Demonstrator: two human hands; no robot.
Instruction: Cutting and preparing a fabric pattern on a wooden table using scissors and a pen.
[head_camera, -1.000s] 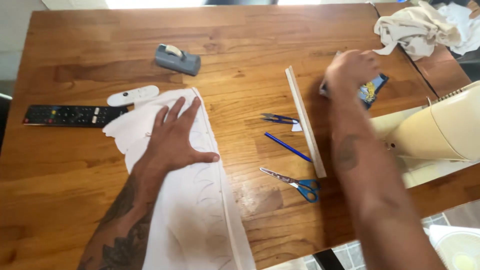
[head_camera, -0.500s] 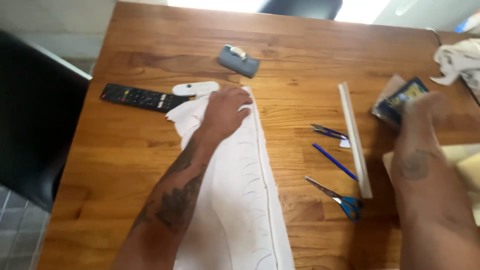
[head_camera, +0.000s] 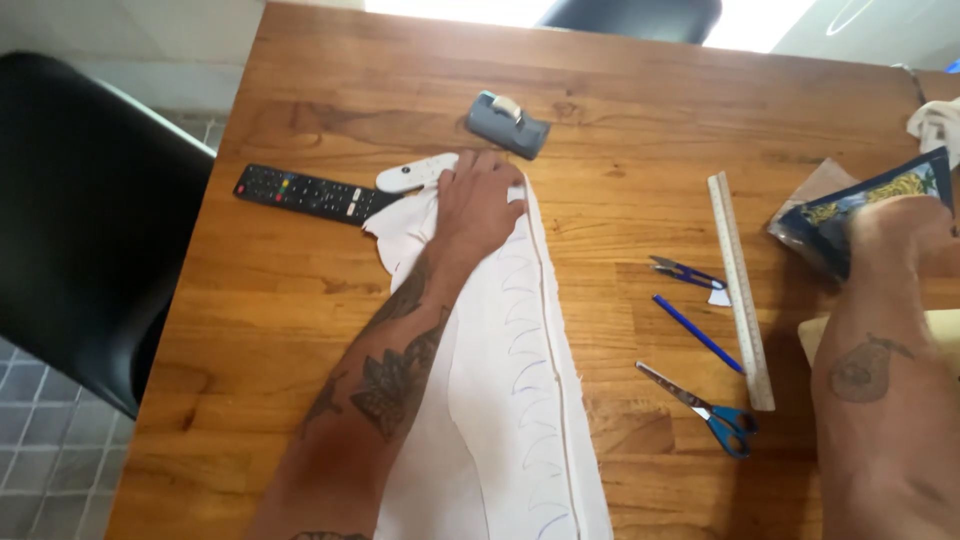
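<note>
My left hand (head_camera: 480, 200) lies flat, fingers spread, on the far end of a long strip of white fabric (head_camera: 520, 400) marked with blue curved lines, pinning it to the wooden table (head_camera: 300, 290). My right hand (head_camera: 895, 235) is at the right edge, gripping a dark blue and yellow packet (head_camera: 850, 215) that rests on the table. A white ruler (head_camera: 740, 285) lies between the fabric and my right arm. Blue-handled scissors (head_camera: 705, 410), a blue pen (head_camera: 698, 333) and small thread snips (head_camera: 685, 272) lie next to the ruler.
A black remote (head_camera: 300, 192) and a small white remote (head_camera: 415, 172) lie left of my left hand. A grey tape dispenser (head_camera: 508, 124) sits beyond it. A black chair (head_camera: 80, 230) stands at the left, another chair (head_camera: 630, 18) at the far side. White cloth (head_camera: 935, 125) lies far right.
The view has swung left and closer. My left hand slid up the fabric to its far end. My right hand stays on the blue and yellow packet, drawn slightly toward me.
</note>
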